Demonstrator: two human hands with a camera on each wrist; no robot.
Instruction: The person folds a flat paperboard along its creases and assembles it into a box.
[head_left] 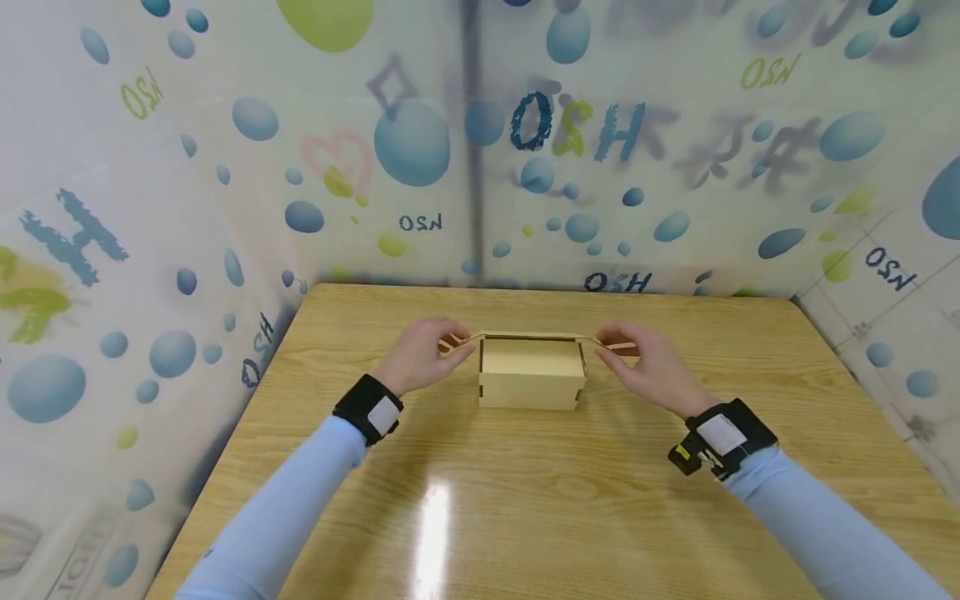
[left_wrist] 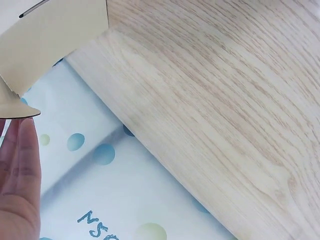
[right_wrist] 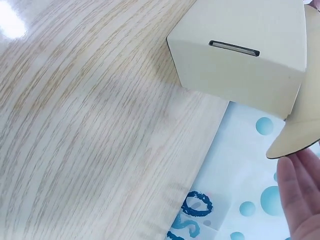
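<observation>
A small cream cardboard box stands on the wooden table, with its flap edge raised along the back. My left hand pinches the left end of that raised lid between thumb and fingers. On the opposite side, my right hand pinches the right end the same way. The left wrist view shows the curved side tab above my left fingertips. In the right wrist view, a slot cuts the box's side wall, and the right tab rests against my fingertips.
The wooden table extends around the box, and its far edge lies a short way behind it. Past that edge hangs a white wall covering printed with blue and green spots and letters. Each wrist carries a black strap.
</observation>
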